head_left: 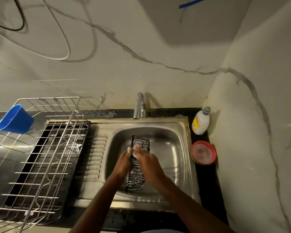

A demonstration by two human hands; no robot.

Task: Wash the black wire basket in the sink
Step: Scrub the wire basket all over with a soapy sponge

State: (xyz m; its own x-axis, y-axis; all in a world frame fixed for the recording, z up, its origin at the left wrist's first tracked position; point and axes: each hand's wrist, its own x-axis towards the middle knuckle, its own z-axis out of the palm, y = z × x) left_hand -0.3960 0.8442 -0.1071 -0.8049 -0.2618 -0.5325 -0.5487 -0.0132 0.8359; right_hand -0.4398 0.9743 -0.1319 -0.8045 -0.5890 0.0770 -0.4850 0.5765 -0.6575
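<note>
Standing lengthwise in the steel sink, the black wire basket is gripped along its left edge by the left hand, while a soapy sponge is pressed onto it by the curled right hand.

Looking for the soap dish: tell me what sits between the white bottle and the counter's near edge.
In the head view, a red round dish sits just nearer than the white bottle.

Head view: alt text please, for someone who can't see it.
Two hands hold a black wire basket over the steel sink; the left hand grips its edge, the right hand rubs a soapy pad on it. The faucet shows no water.
</note>
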